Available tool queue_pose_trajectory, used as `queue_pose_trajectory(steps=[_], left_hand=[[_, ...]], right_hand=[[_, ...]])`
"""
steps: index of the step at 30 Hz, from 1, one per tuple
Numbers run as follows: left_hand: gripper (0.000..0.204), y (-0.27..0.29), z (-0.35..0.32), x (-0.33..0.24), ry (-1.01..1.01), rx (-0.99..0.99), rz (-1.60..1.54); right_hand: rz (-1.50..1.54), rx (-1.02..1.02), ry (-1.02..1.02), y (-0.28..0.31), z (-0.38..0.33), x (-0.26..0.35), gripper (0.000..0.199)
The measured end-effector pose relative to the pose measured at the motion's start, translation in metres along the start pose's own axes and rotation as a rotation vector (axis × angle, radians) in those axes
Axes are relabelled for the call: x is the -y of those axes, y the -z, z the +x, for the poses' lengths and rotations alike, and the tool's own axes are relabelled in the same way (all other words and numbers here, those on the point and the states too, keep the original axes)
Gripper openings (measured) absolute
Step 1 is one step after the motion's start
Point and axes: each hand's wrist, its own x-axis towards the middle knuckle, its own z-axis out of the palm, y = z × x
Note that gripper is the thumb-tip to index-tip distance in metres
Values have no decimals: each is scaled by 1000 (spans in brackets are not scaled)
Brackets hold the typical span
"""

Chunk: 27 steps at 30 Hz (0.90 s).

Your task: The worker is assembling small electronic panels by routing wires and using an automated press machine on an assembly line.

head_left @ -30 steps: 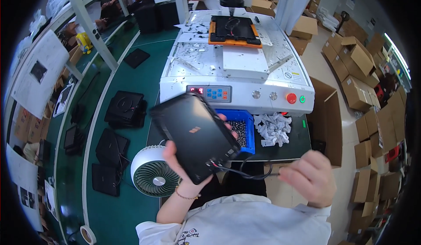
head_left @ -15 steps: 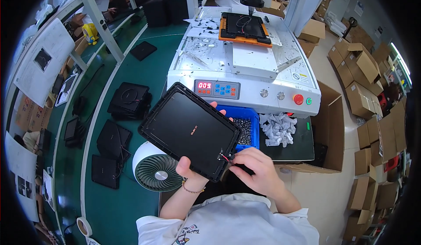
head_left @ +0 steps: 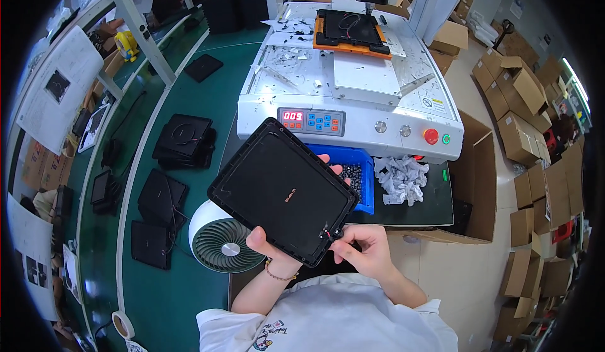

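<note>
Gripping black panel point(head_left: 277, 178); orange lettering point(head_left: 290, 196) seems blurred.

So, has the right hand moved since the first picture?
Yes, the right hand moved left: it was right of the red button, and now it's left of it.

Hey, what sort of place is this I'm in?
It looks like an electronics assembly workshop, judging by the white machine with its button panel, the stacked black cases on the green bench, and the cardboard boxes piled along the right.
</note>
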Motion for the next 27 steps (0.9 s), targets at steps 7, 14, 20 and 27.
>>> queue_pose_trajectory(steps=[7,14,20,27], left_hand=[[117,-5,-5,0,49,-12,-21],[119,-15,-8,4,75,-18,47],[126,-24,-16,-10,150,-17,46],[112,-20,-35,-1,96,141,-168]], right_hand=[[83,35,-137,3,-3,-3,12],[309,-40,-67,3,-6,-21,8],[428,-71,-57,-7,-2,-21,27],[412,-234,-60,-2,-26,-24,35]])
